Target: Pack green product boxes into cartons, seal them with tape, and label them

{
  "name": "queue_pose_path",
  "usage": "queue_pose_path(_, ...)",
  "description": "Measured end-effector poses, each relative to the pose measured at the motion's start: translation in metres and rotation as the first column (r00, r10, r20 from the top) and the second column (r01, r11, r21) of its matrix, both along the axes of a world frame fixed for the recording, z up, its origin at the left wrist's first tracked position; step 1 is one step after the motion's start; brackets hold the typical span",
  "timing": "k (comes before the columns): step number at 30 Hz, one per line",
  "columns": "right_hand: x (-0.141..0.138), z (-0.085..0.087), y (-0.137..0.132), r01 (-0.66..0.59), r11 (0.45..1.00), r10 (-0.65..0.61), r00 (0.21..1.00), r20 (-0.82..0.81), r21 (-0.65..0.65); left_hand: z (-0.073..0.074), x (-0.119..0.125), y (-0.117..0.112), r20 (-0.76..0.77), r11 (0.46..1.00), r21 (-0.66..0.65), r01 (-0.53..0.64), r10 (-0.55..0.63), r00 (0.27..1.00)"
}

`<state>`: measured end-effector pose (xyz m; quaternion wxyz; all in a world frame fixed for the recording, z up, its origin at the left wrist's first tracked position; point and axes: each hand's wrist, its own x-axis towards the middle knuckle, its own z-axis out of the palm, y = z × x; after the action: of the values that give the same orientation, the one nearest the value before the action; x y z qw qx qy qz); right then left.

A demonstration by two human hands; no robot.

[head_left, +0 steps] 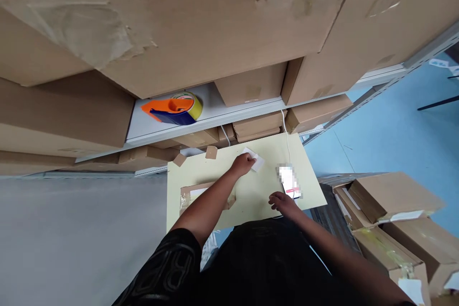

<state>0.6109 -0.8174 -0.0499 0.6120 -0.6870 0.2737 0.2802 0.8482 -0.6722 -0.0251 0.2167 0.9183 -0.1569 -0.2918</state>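
My left hand (244,164) is closed at the edge of a small white paper slip (257,163) on the pale yellow tabletop (251,205). The fingertips are partly hidden, but the slip appears pinched between them. To the right, my right hand (282,202) hovers near the table's front edge, fingers loosely curled and slightly apart, with nothing visible in them. Just beyond it lies a phone (287,179) with a lit, blurred screen and a white cable (288,146). A small cardboard box (184,196) with a white label sits partly behind my left forearm.
Large cardboard boxes (215,19) fill the shelf in front. An orange and blue tape dispenser (172,110) with yellow tape rests on the white shelf (211,105). Two cardboard scraps (211,152) lie at the table's back edge. More open cartons (394,196) are stacked at right.
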Motion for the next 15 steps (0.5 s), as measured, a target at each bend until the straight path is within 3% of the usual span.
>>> queue_pose_path(3, 0.032, 0.006, 0.002, -0.105, 0.963, 0.133, 0.986, 0.101, -0.247, 0.013, 0.017, 0.028, 0.060, 0.995, 0.002, -0.099, 0.098, 0.993)
queue_pose_path(8, 0.124, 0.006, 0.018, -0.202, 0.779, 0.390, 0.898, 0.205, -0.594, 0.018, 0.039, 0.070, 0.112, 0.961, 0.028, -0.274, 0.269, 0.957)
queue_pose_path(11, 0.174, 0.000, 0.033, -0.296, 0.684, 0.496, 0.859, 0.126, -0.667, 0.012, 0.038, 0.079, 0.096, 0.956, 0.039, -0.291, 0.287, 0.953)
queue_pose_path(15, 0.207, -0.013, 0.045, -0.406, 0.626, 0.549, 0.836, 0.006, -0.666, 0.002, 0.034, 0.077, 0.072, 0.954, 0.045, -0.297, 0.294, 0.953)
